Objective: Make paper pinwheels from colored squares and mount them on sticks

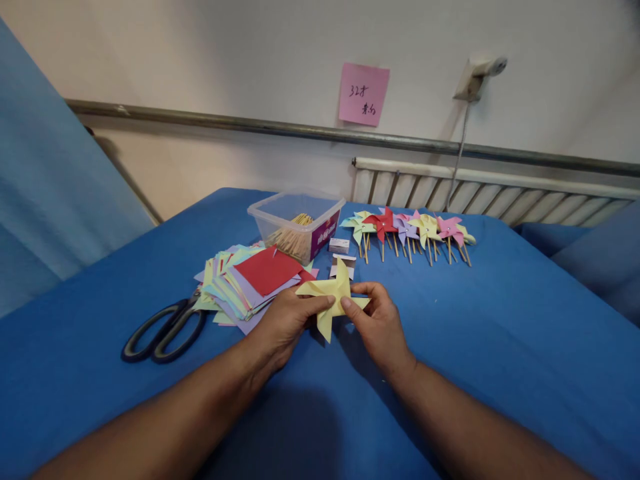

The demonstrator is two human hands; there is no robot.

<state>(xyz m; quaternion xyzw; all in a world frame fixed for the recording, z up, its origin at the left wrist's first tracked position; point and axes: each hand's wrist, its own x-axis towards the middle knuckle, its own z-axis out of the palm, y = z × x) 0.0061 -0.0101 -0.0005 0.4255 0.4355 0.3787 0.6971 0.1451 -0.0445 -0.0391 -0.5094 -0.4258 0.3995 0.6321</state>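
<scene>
At the far left, black-handled scissors [163,330] lie flat on the blue bed sheet [500,333], blades tucked under a fanned stack of coloured paper squares [250,283] topped by a red sheet. Just right of that stack, the left hand [283,327] pinches the left side of a yellow paper pinwheel [333,297], thumb on top near its centre and the other fingers closed beneath it. The pinwheel is held just above the sheet, between both hands and in front of the person; its longest blade points down and toward the person, another points up and away. The right hand [377,320] grips the right blade, thumb and forefinger closed on the paper edge. Both hands are on it, about equally near its centre. Behind it stand a clear plastic tub [297,223] holding thin wooden sticks, two small white boxes [341,253], and further right a row of finished pinwheels [410,230] on sticks. The pinwheel's underside and the fingers below it are hidden; the writing on the pink note [364,93] on the wall is hard to read
</scene>
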